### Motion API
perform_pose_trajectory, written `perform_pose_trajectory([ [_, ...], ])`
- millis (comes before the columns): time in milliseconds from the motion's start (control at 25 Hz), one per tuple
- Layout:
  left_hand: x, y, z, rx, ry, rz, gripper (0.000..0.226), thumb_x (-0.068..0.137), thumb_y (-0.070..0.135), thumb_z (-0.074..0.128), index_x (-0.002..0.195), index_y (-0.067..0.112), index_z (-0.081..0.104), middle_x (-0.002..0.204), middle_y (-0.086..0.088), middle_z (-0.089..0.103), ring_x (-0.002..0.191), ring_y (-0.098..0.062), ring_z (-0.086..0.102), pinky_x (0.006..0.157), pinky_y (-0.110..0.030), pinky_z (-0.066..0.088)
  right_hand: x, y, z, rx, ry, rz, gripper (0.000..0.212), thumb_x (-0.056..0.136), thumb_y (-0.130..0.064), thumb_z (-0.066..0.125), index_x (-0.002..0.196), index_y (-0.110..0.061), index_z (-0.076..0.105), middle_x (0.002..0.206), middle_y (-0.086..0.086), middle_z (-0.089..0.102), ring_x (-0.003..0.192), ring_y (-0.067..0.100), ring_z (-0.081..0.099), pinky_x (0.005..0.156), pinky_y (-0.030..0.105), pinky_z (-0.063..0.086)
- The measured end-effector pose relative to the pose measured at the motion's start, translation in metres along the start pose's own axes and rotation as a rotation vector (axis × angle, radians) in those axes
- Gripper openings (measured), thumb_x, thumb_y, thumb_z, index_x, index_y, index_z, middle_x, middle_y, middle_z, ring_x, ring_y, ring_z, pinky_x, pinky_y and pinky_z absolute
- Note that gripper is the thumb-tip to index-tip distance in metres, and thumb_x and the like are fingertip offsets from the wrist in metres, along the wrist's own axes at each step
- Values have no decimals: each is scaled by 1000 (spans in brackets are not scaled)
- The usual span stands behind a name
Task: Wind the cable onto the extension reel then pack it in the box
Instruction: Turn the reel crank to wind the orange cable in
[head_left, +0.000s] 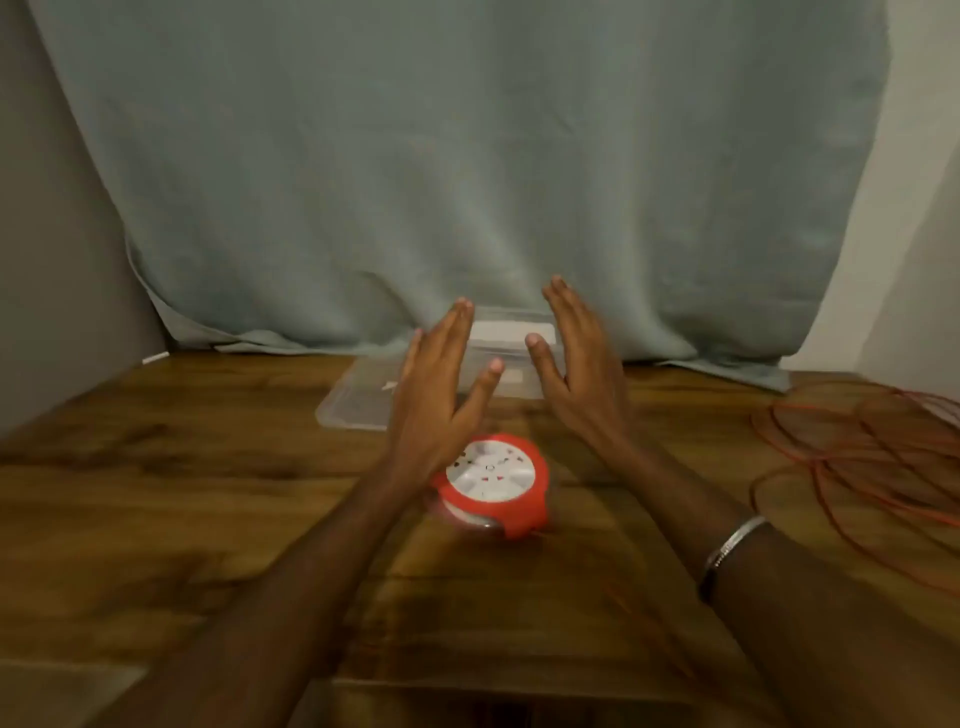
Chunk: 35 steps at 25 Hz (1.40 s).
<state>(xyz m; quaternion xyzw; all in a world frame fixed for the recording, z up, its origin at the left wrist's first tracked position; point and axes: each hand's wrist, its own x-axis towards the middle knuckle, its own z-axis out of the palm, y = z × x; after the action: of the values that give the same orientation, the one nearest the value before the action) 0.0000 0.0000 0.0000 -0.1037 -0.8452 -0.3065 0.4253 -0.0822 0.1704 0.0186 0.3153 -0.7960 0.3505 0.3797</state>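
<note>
A round extension reel (493, 486), red with a white socket face, lies flat on the wooden table (182, 493) in the middle. My left hand (441, 384) and my right hand (576, 369) are raised above and beyond it, palms facing each other, fingers spread, holding nothing. The thin red cable (862, 452) lies in loose loops at the right side of the table, running off the frame's edge. A clear plastic box (498, 338) stands at the back behind my hands, partly hidden by them. Its clear lid (353, 400) lies flat in front of it to the left.
A pale grey-green cloth (457, 166) hangs as a backdrop down to the table's back edge. A metal bangle (732, 545) sits on my right wrist. Bare tabletop spreads at the left and along the near edge.
</note>
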Motion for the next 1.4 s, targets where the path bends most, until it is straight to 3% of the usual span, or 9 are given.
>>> perform_pose_trajectory([
  [200, -52, -37, 11, -323, -311, -182, 48, 89, 54, 77, 135, 42, 68, 136, 31, 63, 130, 11, 55, 109, -37, 54, -35, 18, 34, 39, -238, 78, 60, 104, -30, 58, 159, -18, 39, 165, 3, 40, 152, 19, 36, 123, 39, 33],
  [400, -52, -55, -5, -84, -808, -162, 136, 46, 68, 97, 161, 53, 27, 168, 30, 15, 148, 0, 26, 117, -33, 37, -35, 16, 27, 250, -608, 146, 55, 82, -11, 70, 133, -29, 61, 110, -11, 73, 113, 8, 64, 98, 45, 55],
  [560, -53, -61, -3, -163, -783, -215, 138, 39, 61, 104, 149, 71, 20, 154, 40, 22, 133, 13, 37, 111, -25, 43, -21, 24, 9, 220, -937, 183, 67, 75, -16, 83, 134, -37, 59, 118, -22, 70, 117, 3, 63, 94, 39, 60],
  [680, -55, -70, -2, -240, -795, -339, 162, 37, 58, 105, 162, 55, 3, 145, 44, 25, 122, 26, 39, 97, -5, 41, -15, 26, 5, 159, -1007, 162, 78, 72, -19, 90, 140, -33, 55, 125, -16, 71, 123, 13, 62, 99, 44, 58],
  [800, -55, -75, 0, -280, -801, -378, 163, 40, 55, 106, 168, 41, 5, 139, 42, 39, 120, 26, 47, 90, 0, 45, -9, 22, 4, 131, -1009, 123, 68, 65, -26, 93, 124, -37, 61, 112, -18, 74, 112, 13, 66, 93, 49, 58],
  [1000, -53, -76, 5, -288, -722, -379, 162, 42, 49, 107, 170, 33, 8, 156, 17, 45, 137, -4, 52, 110, -24, 48, -5, 13, 8, -2, -1023, 53, 44, 65, -51, 91, 95, -29, 67, 94, -9, 69, 93, 16, 64, 80, 48, 57],
  [1160, -52, -76, 8, -267, -662, -365, 161, 44, 44, 109, 170, 29, 11, 160, 11, 45, 141, -8, 50, 116, -34, 46, -11, 6, 21, -143, -919, 41, 44, 67, -58, 84, 72, -19, 64, 76, -7, 66, 75, 15, 61, 60, 35, 45],
  [1280, -49, -76, 11, -225, -687, -344, 163, 39, 63, 103, 170, 29, 11, 163, 10, 41, 143, -10, 48, 118, -39, 46, -10, 4, 24, -174, -896, 97, 51, 66, -61, 81, 52, -19, 56, 54, -6, 59, 57, 13, 58, 54, 33, 40],
  [1400, -47, -77, 14, -211, -707, -328, 161, 37, 76, 97, 168, 31, 16, 159, 14, 44, 138, -8, 51, 115, -38, 49, -10, -2, 28, -252, -894, 79, 50, 75, -64, 74, 55, -23, 56, 66, -7, 60, 66, 15, 61, 60, 32, 44],
])
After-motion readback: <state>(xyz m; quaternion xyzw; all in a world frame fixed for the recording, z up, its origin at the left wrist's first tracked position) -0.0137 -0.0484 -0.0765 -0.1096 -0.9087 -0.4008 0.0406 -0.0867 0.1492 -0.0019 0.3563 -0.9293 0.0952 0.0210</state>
